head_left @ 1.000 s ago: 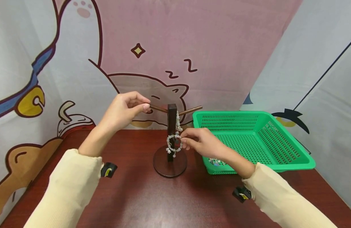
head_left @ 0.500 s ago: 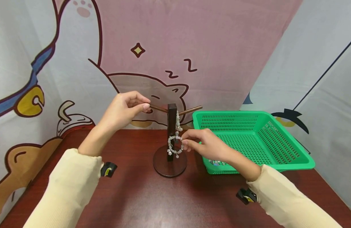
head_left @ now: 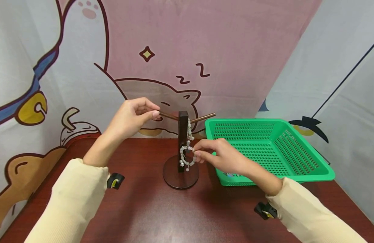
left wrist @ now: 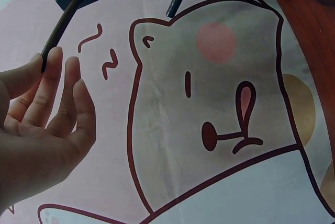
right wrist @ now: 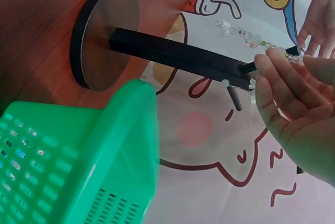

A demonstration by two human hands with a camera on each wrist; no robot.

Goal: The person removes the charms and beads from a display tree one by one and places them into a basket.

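Tabletop [head_left: 138,209] bears green basket [head_left: 322,165] at right, dark stand [head_left: 182,133] near it. Left hand [head_left: 135,116] pinches tip of stand's left rod [head_left: 169,116]. Right hand [head_left: 221,155] pinches beaded bracelet [head_left: 182,156] in front of stand. Second beaded strand [head_left: 189,130] hangs from right rod [head_left: 204,117].

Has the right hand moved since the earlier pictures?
Yes, slightly: in the head view, the right hand has shifted right and a little down, away from the dark post.
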